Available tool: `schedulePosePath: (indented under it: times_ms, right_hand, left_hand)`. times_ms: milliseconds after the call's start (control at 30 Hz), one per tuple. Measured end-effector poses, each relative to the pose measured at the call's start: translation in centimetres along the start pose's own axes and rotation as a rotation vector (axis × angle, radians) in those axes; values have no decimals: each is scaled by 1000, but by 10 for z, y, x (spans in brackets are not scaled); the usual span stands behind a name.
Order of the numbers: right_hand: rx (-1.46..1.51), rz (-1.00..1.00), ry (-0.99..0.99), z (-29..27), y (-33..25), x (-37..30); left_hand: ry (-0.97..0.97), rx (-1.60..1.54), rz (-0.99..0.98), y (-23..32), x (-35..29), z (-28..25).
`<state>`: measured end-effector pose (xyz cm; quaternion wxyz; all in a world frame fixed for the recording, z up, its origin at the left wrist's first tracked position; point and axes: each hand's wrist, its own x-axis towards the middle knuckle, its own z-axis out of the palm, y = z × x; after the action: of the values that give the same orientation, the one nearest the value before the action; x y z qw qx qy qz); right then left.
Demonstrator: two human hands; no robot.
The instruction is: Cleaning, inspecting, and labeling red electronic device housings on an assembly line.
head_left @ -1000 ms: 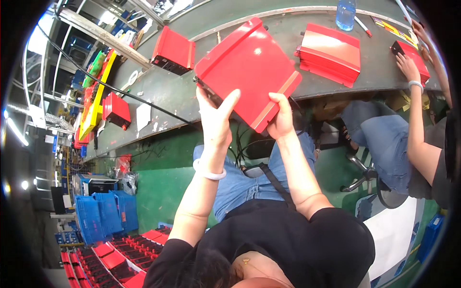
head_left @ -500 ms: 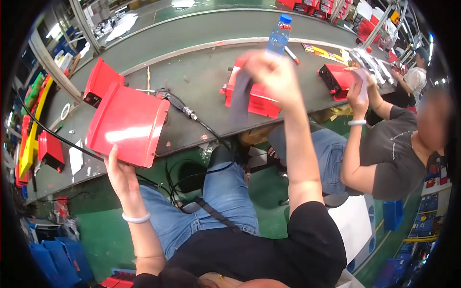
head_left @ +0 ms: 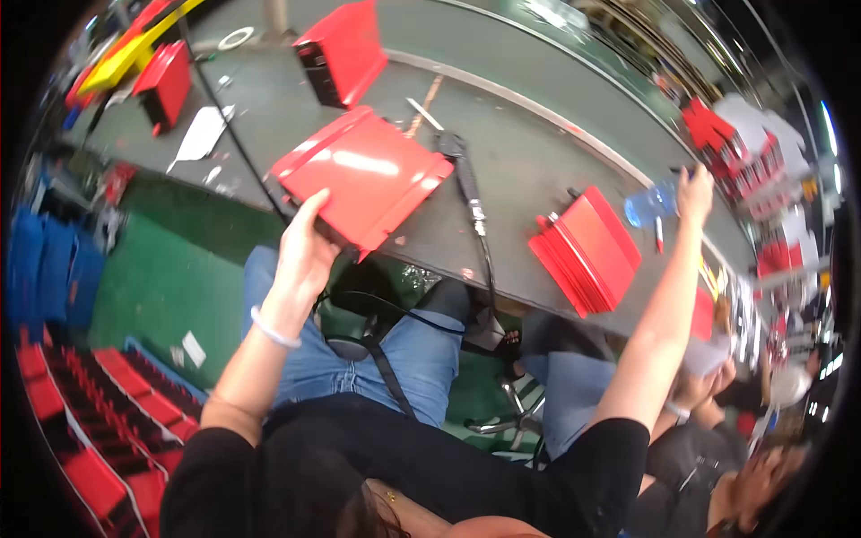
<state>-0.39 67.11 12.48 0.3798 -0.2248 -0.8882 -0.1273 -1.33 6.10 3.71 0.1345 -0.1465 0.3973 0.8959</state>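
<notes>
My left hand (head_left: 305,242) grips the near side of a shiny red casing (head_left: 359,175), its thumb on top, at the bench's near edge. On the far right my raised right hand (head_left: 695,195) has curled fingers over the upper end of a clear plastic bottle (head_left: 651,206). A small dark piece shows beside its fingertips; whether it is held cannot be made out. Between my hands lie a corded tool (head_left: 466,184) with a dark handle and thin shaft, and a ribbed red box (head_left: 592,255). A red marker (head_left: 659,235) lies near the bottle.
Another red casing (head_left: 345,54) stands at the back of the grey bench (head_left: 502,117), with a smaller red box (head_left: 164,88) and a white tape ring (head_left: 236,38) to its left. A co-worker's hand (head_left: 700,386) is close at right. Red parts (head_left: 99,480) fill the lower left.
My view has turned, shifting the bench across the picture. My right hand has moved from above the ribbed red box to the bottle; the dark strip hanging from it no longer shows. My left hand keeps the casing.
</notes>
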Motion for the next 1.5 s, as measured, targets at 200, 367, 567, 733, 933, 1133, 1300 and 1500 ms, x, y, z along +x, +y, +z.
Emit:
schedulePosePath:
  times_ms: [200, 367, 567, 733, 933, 1133, 1300, 1500]
  right_hand:
    - [-362, -238, -172, -4, -1, 19]
    - [-291, -177, -130, -30, -36, 13]
    - [49, -70, 150, -96, -61, -21]
    - [415, -154, 396, -200, -141, -68]
    - [903, -437, 118, -268, -251, -161]
    - [1543, -148, -460, -227, -311, -269]
    - [1874, 744, -676, -187, -340, -323]
    - [1862, 394, -847, -204, -368, -344]
  left_hand:
    - [-41, 837, -112, 34, 6, -29]
    - [-176, 1150, -254, 54, 12, -41]
    - [-456, 1376, -371, 62, -3, -52]
    - [-850, 1249, 63, 43, -74, -22]
    - [-798, 1183, 995, -2, -109, 25]
    - [-1150, 752, 78, -40, -95, -32]
    - [-1070, 840, 380, -30, -89, -86]
    - [-967, 693, 201, -24, -92, -97]
